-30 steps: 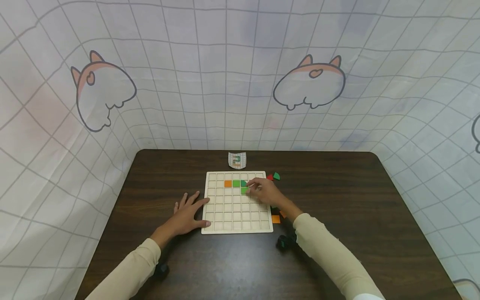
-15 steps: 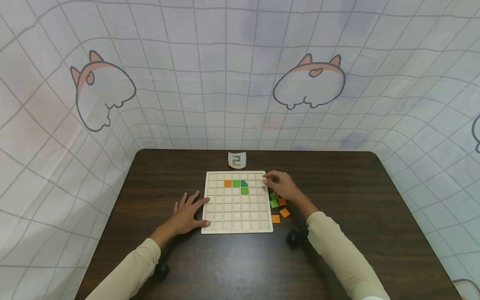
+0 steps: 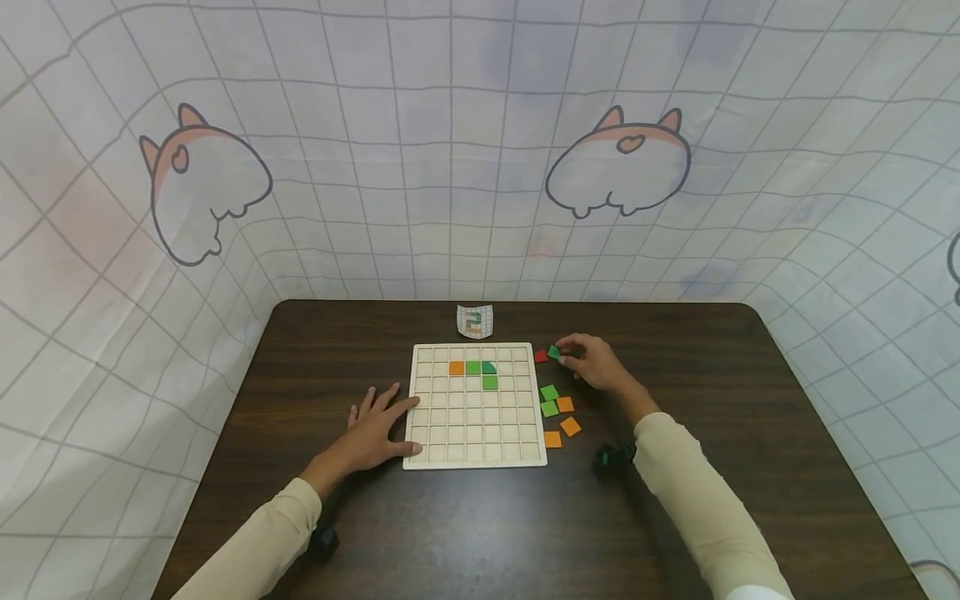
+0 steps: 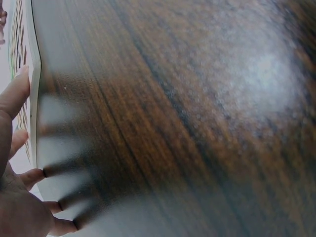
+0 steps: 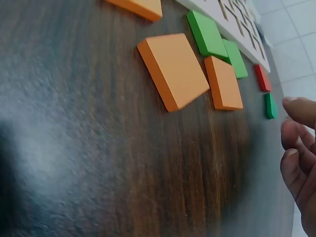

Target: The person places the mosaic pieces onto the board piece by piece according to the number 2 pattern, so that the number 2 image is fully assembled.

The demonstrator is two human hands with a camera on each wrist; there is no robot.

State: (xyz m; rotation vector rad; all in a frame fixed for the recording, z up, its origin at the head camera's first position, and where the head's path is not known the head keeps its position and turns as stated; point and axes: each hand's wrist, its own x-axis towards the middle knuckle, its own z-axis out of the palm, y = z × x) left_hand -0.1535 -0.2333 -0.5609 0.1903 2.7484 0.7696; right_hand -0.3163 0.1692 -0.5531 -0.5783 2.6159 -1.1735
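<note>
My left hand (image 3: 371,433) lies spread at the left of the cream grid board (image 3: 472,425), thumb and index finger on its edge, other fingertips on the table. In the left wrist view, those fingers (image 4: 32,177) are straight. An orange square, a light green square (image 3: 473,367), a dark green quarter-round tile and another light green square sit in board cells. My right hand (image 3: 600,364) is beyond the board's right edge, fingertips at a dark green tile (image 3: 552,352) on the table. The right wrist view shows its fingers loosely bent, apart from the green tile (image 5: 270,106).
A red tile (image 3: 541,356) lies beside the dark green one. Loose light green tiles (image 3: 550,408) and orange tiles (image 3: 571,427) lie along the board's right side. A small patterned card (image 3: 475,321) stands behind the board. Grid-patterned cloth (image 3: 480,167) surrounds the dark wooden table.
My right hand has moved right, from over the board's green tiles to the loose dark green tile off the board. The dark green quarter-round tile stays in its cell. My left hand has not moved.
</note>
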